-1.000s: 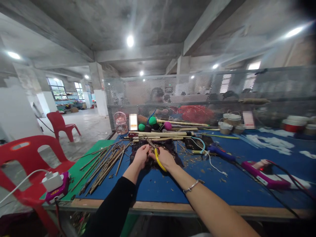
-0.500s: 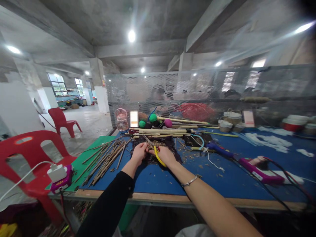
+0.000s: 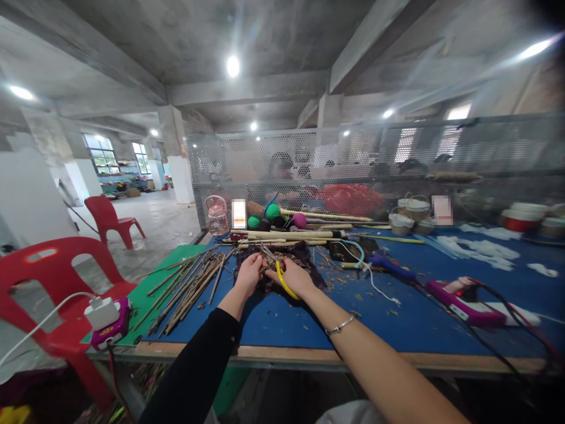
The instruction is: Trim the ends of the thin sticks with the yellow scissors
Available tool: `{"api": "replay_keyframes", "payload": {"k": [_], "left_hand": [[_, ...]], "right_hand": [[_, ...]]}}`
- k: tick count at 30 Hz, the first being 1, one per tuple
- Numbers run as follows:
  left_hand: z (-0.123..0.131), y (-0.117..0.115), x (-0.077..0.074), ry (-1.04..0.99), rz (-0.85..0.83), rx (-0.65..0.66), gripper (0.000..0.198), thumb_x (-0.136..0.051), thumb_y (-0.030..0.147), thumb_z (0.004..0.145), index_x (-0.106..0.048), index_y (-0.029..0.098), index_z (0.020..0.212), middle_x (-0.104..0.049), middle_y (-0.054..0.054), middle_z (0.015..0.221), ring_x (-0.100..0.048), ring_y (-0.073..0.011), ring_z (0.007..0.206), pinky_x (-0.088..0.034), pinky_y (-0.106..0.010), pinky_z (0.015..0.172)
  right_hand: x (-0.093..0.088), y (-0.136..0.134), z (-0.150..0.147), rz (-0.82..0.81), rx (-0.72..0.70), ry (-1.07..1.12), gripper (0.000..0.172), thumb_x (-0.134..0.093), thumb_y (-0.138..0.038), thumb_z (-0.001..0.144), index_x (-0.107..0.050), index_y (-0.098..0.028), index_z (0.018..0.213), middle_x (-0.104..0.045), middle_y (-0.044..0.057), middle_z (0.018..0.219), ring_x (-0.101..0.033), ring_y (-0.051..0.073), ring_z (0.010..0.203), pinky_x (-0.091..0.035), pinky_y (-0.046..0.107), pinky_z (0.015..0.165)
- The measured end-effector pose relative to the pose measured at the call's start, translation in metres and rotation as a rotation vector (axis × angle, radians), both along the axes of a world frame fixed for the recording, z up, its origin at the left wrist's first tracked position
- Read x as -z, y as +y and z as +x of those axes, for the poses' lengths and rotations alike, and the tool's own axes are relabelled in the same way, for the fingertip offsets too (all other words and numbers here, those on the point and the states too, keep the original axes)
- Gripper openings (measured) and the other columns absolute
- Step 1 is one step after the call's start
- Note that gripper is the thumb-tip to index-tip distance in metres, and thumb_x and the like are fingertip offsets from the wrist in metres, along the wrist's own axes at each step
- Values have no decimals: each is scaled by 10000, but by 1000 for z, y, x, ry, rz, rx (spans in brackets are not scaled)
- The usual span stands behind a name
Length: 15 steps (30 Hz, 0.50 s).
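Observation:
Yellow-handled scissors (image 3: 286, 282) are in my right hand (image 3: 300, 279), the handle loop against the palm and the blades pointing up and left. Close by on the left, my left hand (image 3: 249, 272) is closed in a pinch near the blades; what its fingertips hold is too small to make out. Both hands are above a dark cloth or bag (image 3: 315, 265) strewn with brown plant scraps. Left of them a spread bundle of thin brown sticks (image 3: 189, 294) lies across the blue and green table coverings.
Pale rods (image 3: 291, 234) lie behind my hands, beside green and pink balls (image 3: 299, 221). A blue-handled tool (image 3: 392, 268) with a cord and a purple power strip (image 3: 463, 305) lie right. A perforated metal screen (image 3: 247, 171) stands behind; red chairs (image 3: 48, 294) stand left.
My hands stay in nearly the same place over the dark cloth, the scissors still in the right one. The whole view has shifted slightly.

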<state>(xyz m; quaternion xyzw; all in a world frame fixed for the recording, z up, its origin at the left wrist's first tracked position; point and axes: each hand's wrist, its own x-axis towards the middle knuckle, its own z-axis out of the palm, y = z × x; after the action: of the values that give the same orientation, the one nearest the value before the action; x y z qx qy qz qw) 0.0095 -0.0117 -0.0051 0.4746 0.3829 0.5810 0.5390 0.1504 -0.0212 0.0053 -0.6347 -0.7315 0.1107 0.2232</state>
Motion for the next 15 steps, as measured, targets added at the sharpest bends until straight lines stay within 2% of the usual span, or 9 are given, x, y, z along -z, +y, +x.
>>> {"api": "replay_keyframes", "payload": {"k": [8, 15], "left_hand": [[-1, 3, 3, -12, -26, 18, 228, -586, 348, 709, -469, 153, 691, -478, 45, 536, -289, -13, 359, -177, -152, 362], [0, 3, 5, -43, -112, 18, 246, -589, 357, 708, -498, 155, 815, -552, 17, 608, -461, -55, 409, -330, -169, 403]], "right_hand": [[-3, -3, 1, 53, -27, -30, 585, -548, -651, 638, -538, -175, 977, -619, 111, 1001, -584, 254, 927, -402, 279, 700], [1, -1, 0, 49, -37, 35, 562, -552, -628, 653, -531, -181, 992, -619, 93, 985, -585, 242, 913, -392, 258, 670]]}}
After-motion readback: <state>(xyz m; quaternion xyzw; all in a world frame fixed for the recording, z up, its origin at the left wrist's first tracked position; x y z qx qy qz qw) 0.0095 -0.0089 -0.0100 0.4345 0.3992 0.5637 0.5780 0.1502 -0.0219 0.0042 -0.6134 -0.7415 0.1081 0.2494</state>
